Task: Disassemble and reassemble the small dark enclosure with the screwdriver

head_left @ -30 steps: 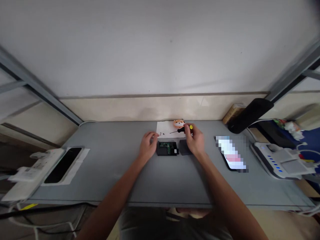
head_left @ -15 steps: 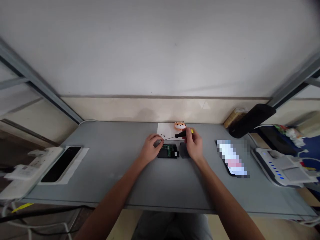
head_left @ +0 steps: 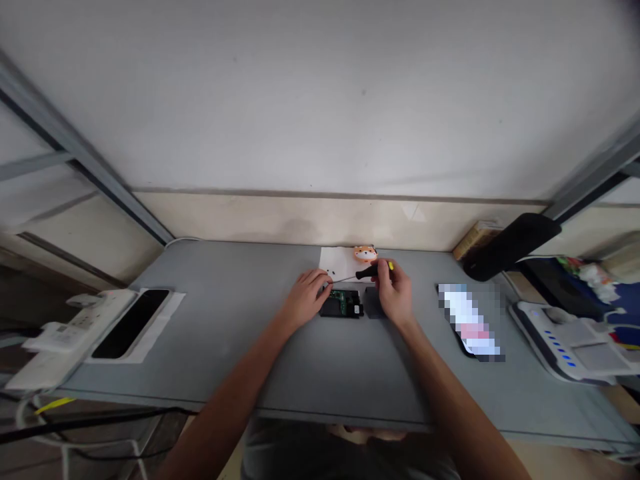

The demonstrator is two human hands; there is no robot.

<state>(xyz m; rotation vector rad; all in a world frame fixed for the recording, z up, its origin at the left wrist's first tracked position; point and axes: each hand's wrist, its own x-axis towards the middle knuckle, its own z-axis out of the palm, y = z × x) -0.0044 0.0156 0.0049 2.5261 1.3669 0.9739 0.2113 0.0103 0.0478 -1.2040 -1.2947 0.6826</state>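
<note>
My right hand (head_left: 397,293) grips a screwdriver (head_left: 369,272) with a black handle and yellow end, its thin shaft pointing left. The tip reaches the fingers of my left hand (head_left: 307,300), which are closed in a pinch; whatever small thing they hold is hidden. Just below the shaft lies an opened black device with a green circuit board (head_left: 343,303), its left end beside my left fingers. A dark flat cover (head_left: 375,303) rests right of it, partly behind my right hand. Behind the shaft, a white sheet (head_left: 343,258) carries a few tiny dark pieces.
An orange-and-white animal figure (head_left: 365,254) sits at the back on the sheet. To the right are a lit phone (head_left: 467,320), a black cylinder (head_left: 510,247) and a white power strip (head_left: 555,347). On the left lie a dark phone (head_left: 131,325) and another power strip (head_left: 75,333).
The whole view has shifted slightly, so things appear a little farther right. Both hands keep nearly the same pose, with the screwdriver still at my left fingertips.
</note>
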